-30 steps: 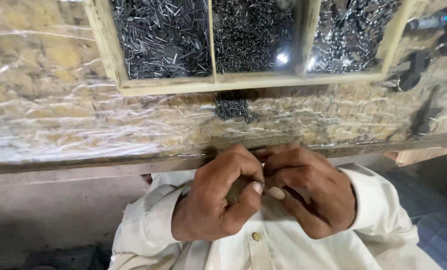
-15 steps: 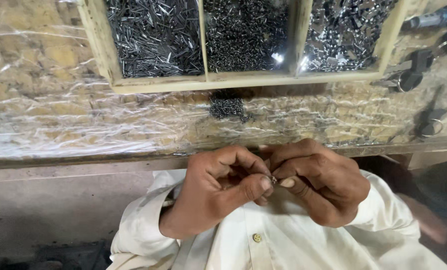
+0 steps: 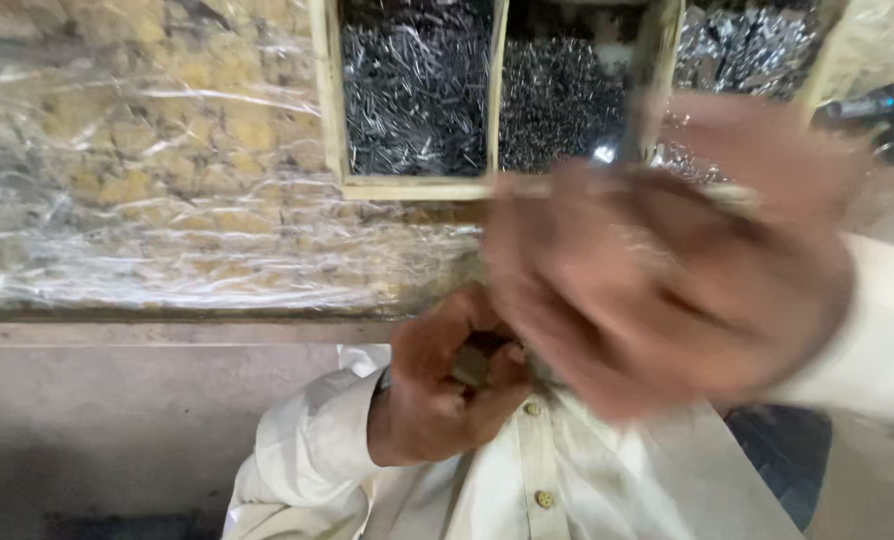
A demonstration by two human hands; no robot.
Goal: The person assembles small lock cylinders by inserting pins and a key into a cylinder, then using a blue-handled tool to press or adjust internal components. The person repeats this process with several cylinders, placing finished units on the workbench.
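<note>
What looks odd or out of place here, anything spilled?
Nothing looks spilled: the nails sit inside the wooden tray. The only oddity is the right hand, a motion-blurred smear in front of the tray, while the left hand is sharp by the shirt.

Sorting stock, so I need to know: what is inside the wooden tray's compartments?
The wooden tray holds heaps of small dark metal nails, with shinier pieces in the right compartment. The blurred right hand covers the tray's lower right part, so what lies there cannot be seen.
</note>
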